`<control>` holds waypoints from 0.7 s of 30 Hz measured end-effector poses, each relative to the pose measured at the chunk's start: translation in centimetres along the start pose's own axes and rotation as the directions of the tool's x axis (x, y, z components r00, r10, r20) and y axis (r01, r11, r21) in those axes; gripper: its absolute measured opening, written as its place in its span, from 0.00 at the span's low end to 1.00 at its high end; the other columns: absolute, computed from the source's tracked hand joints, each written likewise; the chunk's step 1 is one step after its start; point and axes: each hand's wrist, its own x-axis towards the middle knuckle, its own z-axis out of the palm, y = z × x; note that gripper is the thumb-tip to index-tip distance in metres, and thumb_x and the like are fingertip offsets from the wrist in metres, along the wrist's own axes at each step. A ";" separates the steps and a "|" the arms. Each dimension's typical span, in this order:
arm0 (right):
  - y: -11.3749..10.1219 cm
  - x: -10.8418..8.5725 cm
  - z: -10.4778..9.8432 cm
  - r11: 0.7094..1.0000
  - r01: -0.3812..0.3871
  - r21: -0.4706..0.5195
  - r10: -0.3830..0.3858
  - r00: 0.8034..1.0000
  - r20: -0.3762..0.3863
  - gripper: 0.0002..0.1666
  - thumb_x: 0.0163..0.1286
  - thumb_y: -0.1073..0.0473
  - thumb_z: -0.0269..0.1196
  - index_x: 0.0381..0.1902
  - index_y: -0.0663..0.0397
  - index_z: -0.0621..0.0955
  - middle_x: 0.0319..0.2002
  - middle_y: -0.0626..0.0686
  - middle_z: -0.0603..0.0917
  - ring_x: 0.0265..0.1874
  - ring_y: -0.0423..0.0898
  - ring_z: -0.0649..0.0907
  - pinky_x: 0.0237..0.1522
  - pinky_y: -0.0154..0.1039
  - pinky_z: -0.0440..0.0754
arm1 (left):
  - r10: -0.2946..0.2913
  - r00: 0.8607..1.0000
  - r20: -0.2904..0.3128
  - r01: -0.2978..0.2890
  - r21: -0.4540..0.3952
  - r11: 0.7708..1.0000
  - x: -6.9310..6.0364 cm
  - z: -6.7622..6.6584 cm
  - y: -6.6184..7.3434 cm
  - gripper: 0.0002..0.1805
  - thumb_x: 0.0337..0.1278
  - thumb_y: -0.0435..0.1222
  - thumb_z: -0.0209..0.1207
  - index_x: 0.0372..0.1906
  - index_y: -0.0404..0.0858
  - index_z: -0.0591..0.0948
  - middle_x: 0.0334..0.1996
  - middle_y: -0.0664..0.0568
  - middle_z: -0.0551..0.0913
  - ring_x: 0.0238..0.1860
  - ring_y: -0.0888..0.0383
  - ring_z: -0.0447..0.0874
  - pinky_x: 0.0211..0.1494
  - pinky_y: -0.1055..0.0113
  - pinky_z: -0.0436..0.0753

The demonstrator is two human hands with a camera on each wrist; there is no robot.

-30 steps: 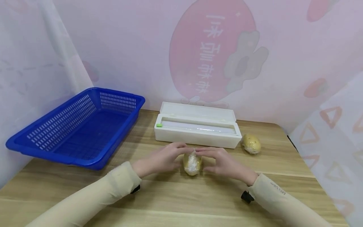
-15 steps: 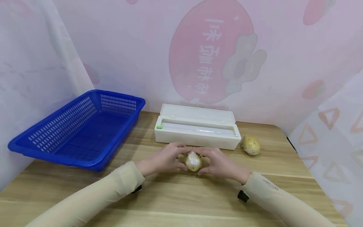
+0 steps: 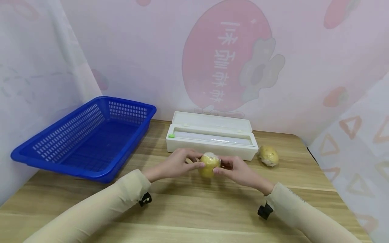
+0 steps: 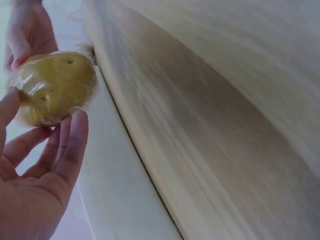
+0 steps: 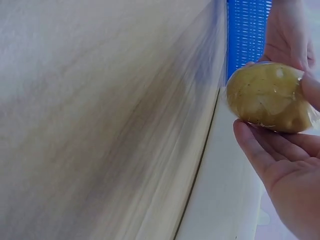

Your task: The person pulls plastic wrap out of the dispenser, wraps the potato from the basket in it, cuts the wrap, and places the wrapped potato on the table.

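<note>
A yellow potato (image 3: 209,165) wrapped in clear cling film is held up off the table between both hands. My left hand (image 3: 179,163) grips its left side, thumb on the near face and fingers behind. From the other side my right hand (image 3: 240,170) pinches it in the same way. Both wrist views show the film shining on the potato (image 4: 57,90), with fingertips under it and a thumb on top. Behind the hands, a white cling film box (image 3: 209,146) stands with its lid up and a roll inside.
A second film-wrapped potato (image 3: 268,156) lies right of the box. On the left stands a large blue plastic basket (image 3: 121,157) with slotted walls. The wooden table (image 3: 194,216) meets a printed curtain (image 3: 146,50) at the back.
Both hands have lifted the potato off the table and turned it, so its yellow side now faces forward and the bunched film sits on top. The thumbs have moved up onto it.
</note>
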 end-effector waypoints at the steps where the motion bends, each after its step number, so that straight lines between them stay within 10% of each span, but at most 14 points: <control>1: 0.0 0.0 0.0 1.000 -0.004 0.014 0.004 1.000 0.002 0.21 0.71 0.54 0.64 0.58 0.55 0.81 0.49 0.49 0.85 0.46 0.48 0.84 0.47 0.44 0.82 | -0.015 1.000 0.001 0.015 -0.011 1.000 0.0 0.0 0.1 0.22 0.64 0.49 0.63 0.57 0.40 0.83 0.46 0.57 0.85 0.41 0.63 0.82 0.41 0.69 0.82; 14: -0.2 0.0 0.3 0.936 -0.207 0.286 0.201 0.978 0.048 0.24 0.77 0.48 0.56 0.56 0.62 0.81 0.45 0.58 0.85 0.43 0.57 0.85 0.50 0.58 0.79 | -0.196 0.973 0.124 0.223 -0.271 0.936 0.2 0.2 0.3 0.20 0.72 0.48 0.54 0.43 0.36 0.87 0.26 0.49 0.86 0.33 0.44 0.85 0.39 0.54 0.85; 21: 0.3 0.1 0.8 0.879 -0.284 0.383 0.263 0.959 0.109 0.28 0.77 0.48 0.54 0.56 0.69 0.79 0.44 0.62 0.85 0.41 0.58 0.86 0.48 0.53 0.81 | -0.295 0.947 0.126 0.319 -0.272 0.908 0.1 1.1 0.2 0.21 0.73 0.47 0.53 0.44 0.33 0.86 0.25 0.50 0.85 0.29 0.49 0.85 0.35 0.57 0.86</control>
